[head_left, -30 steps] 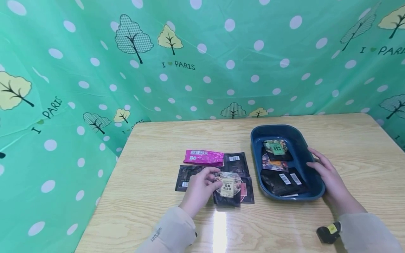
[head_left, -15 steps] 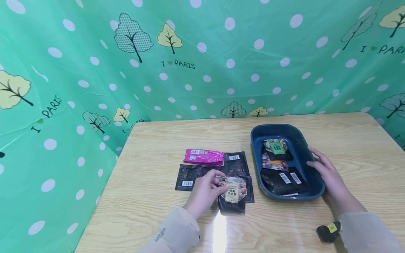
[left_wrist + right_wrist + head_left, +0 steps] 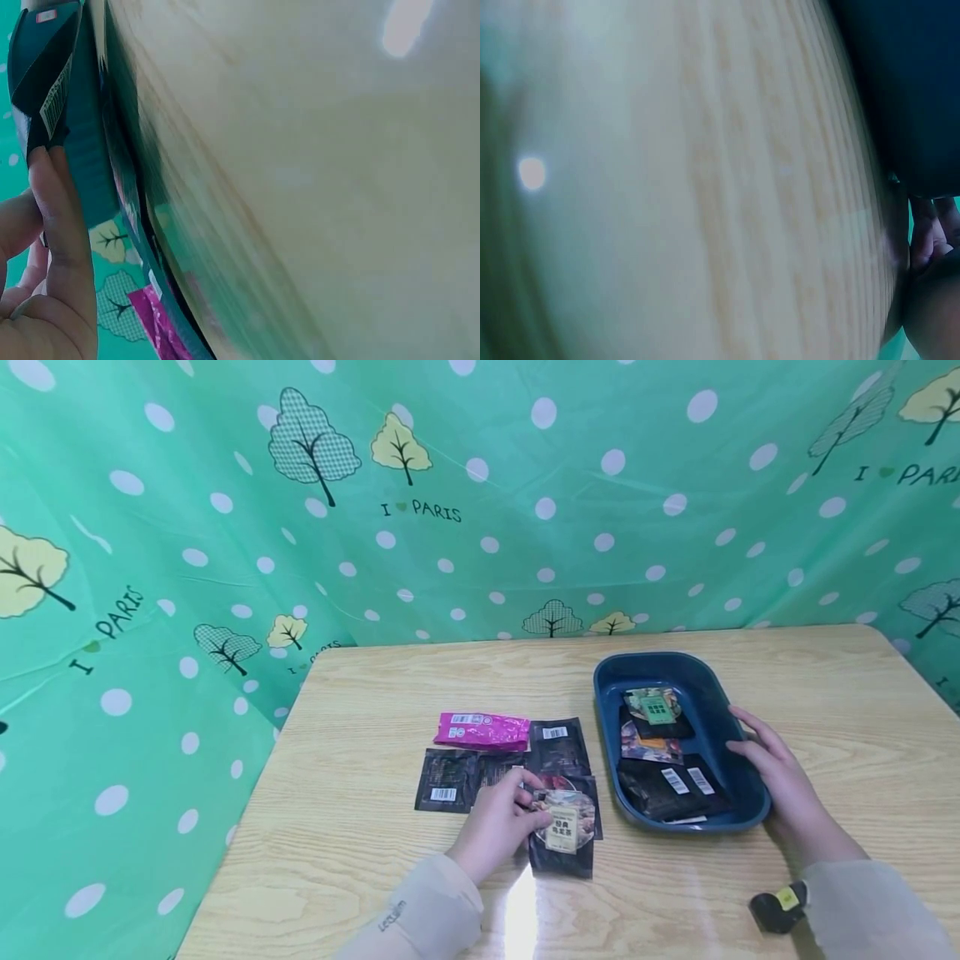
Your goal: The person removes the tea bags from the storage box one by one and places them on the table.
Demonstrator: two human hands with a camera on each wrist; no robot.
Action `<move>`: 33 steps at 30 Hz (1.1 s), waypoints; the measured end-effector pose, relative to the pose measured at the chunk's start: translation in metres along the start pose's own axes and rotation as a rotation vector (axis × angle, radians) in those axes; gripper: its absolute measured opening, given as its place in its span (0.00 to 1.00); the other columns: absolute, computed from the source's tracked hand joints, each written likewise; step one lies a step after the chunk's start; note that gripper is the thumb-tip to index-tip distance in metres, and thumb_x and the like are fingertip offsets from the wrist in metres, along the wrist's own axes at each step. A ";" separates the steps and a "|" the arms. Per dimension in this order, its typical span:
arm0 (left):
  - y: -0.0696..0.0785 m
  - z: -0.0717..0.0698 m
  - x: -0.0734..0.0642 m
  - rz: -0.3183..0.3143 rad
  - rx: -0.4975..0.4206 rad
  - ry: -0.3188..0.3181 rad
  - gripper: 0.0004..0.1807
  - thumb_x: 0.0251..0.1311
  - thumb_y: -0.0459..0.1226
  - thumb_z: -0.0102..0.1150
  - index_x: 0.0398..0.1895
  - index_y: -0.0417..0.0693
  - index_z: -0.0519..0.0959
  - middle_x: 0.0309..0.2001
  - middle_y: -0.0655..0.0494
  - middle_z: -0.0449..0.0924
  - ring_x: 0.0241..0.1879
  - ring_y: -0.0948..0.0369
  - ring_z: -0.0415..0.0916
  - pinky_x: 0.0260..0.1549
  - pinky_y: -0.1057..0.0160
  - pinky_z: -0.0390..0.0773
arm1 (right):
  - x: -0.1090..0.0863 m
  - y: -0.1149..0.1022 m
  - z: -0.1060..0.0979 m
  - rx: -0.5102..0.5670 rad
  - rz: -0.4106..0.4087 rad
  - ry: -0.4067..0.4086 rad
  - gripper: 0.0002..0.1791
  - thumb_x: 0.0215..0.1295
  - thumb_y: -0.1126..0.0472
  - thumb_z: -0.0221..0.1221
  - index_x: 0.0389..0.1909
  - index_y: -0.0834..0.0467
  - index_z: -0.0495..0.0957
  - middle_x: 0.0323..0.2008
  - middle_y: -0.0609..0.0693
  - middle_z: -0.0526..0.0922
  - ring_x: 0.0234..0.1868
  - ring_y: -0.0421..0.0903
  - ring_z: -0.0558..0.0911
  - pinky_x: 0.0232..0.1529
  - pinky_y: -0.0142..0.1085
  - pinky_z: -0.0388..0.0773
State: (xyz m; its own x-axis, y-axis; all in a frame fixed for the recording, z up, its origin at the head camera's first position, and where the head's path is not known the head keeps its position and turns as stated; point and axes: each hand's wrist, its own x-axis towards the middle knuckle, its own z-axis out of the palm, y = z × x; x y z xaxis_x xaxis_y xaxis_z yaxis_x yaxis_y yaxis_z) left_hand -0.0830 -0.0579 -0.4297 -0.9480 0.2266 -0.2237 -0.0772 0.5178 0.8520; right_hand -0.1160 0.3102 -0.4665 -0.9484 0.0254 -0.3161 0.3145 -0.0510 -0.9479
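My left hand (image 3: 497, 820) pinches a black tea sachet (image 3: 564, 839) with a picture and a pale label on its front, thumb in front. In the left wrist view, the sachet (image 3: 46, 86) stands up from the fingertips, its barcode side showing. Below it lie several flat black sachets (image 3: 446, 777), one with a barcode at the upper right (image 3: 559, 750), and a magenta packet (image 3: 483, 732). My right hand (image 3: 783, 793) holds the right rim of a dark blue plastic bin (image 3: 708, 706), thumb over the edge and fingers along the outside.
Inside the bin are a green-labelled sachet (image 3: 656, 710), a colourful one (image 3: 651, 747) and black packets (image 3: 667, 789) with barcodes. The wooden table (image 3: 360, 860) ends at a green dotted curtain (image 3: 450, 560). A black device (image 3: 778, 910) with a yellow label sits at my right sleeve.
My left hand has moved right and toward me with the sachet, uncovering more of the black sachets below. The right hand and the bin have stayed in place.
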 end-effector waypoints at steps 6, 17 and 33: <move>0.001 0.004 -0.001 -0.018 -0.016 -0.037 0.20 0.53 0.34 0.71 0.48 0.48 0.75 0.36 0.55 0.75 0.20 0.64 0.75 0.20 0.67 0.78 | 0.000 0.000 -0.001 -0.013 -0.007 -0.005 0.32 0.75 0.49 0.52 0.75 0.30 0.52 0.78 0.49 0.44 0.69 0.53 0.55 0.42 0.21 0.76; 0.004 0.006 -0.003 -0.005 0.002 -0.080 0.19 0.54 0.34 0.71 0.46 0.47 0.73 0.33 0.55 0.71 0.17 0.62 0.74 0.18 0.66 0.79 | 0.001 0.000 -0.002 -0.107 -0.013 0.000 0.32 0.75 0.46 0.50 0.76 0.30 0.50 0.79 0.53 0.40 0.70 0.59 0.53 0.42 0.20 0.75; 0.002 0.006 0.003 0.054 0.372 -0.022 0.22 0.49 0.46 0.75 0.43 0.53 0.75 0.29 0.62 0.71 0.26 0.65 0.66 0.25 0.68 0.66 | 0.002 -0.002 0.000 -0.163 0.002 0.016 0.32 0.75 0.44 0.49 0.76 0.28 0.49 0.80 0.56 0.35 0.73 0.65 0.47 0.39 0.20 0.73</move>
State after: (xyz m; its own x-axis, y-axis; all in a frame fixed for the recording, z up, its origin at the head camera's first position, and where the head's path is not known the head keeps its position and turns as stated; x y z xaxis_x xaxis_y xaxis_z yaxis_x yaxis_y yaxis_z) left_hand -0.0843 -0.0511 -0.4318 -0.9404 0.2773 -0.1967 0.0940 0.7681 0.6334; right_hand -0.1185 0.3103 -0.4658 -0.9475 0.0410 -0.3171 0.3197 0.1112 -0.9410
